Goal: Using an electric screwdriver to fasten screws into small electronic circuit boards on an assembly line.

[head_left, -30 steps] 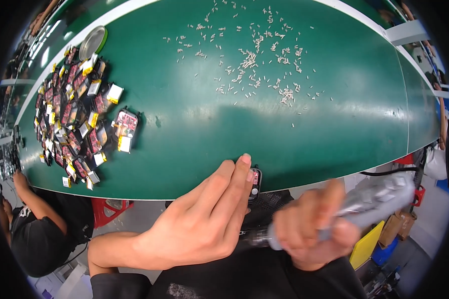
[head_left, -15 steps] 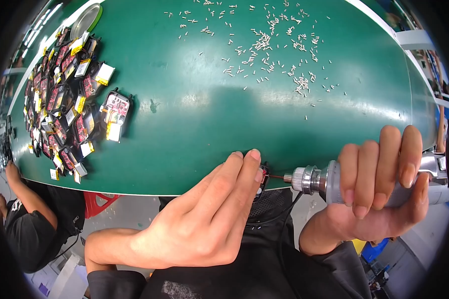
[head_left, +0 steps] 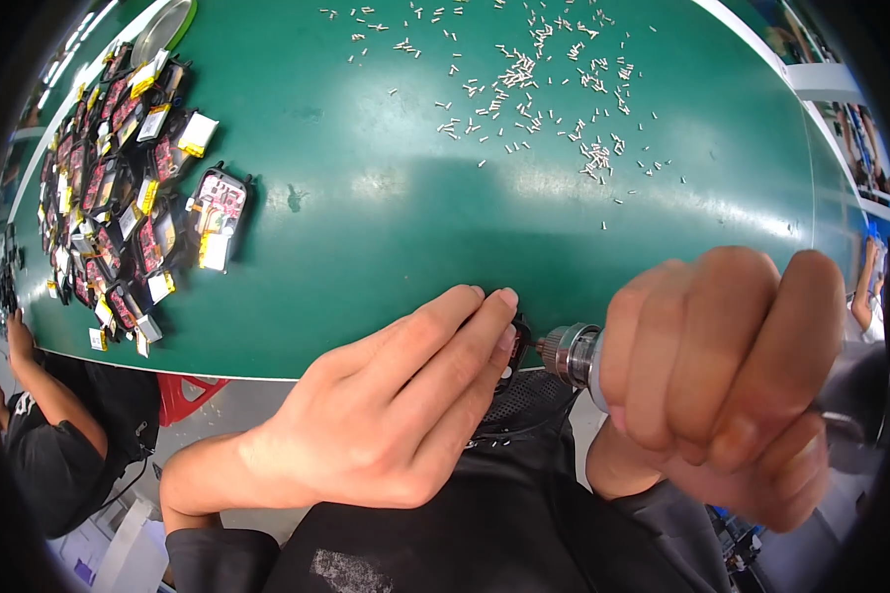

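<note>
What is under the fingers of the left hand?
The left hand covers a small dark part at the green table edge; only its rim shows. The electric screwdriver tip meets it.

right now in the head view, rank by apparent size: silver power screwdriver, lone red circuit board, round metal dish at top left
1. silver power screwdriver, though it is close to the camera and mostly hidden by the right hand
2. lone red circuit board
3. round metal dish, partly cut off

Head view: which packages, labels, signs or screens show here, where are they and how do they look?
No signs or screens show.
Yellow-and-white rectangular labels: on the red-and-black circuit modules heaped at the green table's left edge.
Single red-and-black module with white-yellow tag: lying apart, right of the heap.
</note>
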The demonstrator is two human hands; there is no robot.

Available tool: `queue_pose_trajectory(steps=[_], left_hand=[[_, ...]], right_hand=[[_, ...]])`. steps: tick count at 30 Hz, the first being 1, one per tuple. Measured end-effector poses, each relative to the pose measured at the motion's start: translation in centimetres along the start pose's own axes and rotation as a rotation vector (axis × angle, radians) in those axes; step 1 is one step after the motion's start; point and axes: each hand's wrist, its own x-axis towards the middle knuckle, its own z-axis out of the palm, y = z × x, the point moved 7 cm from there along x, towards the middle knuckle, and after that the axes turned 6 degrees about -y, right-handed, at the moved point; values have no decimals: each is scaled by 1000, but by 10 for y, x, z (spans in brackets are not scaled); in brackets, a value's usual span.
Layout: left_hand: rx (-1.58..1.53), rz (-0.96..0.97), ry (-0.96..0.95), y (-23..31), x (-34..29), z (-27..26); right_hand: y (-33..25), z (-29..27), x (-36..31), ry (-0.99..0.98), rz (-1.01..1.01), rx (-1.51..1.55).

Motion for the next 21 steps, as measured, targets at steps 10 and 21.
queue_pose_trajectory(steps=[10, 21], left_hand=[[39, -59, -114, 10, -4, -5], [565, -556, 194, -84, -55, -150]], right_hand=[[4, 10, 7, -114, -39, 37], [-18, -40, -34, 142, -283, 378]])
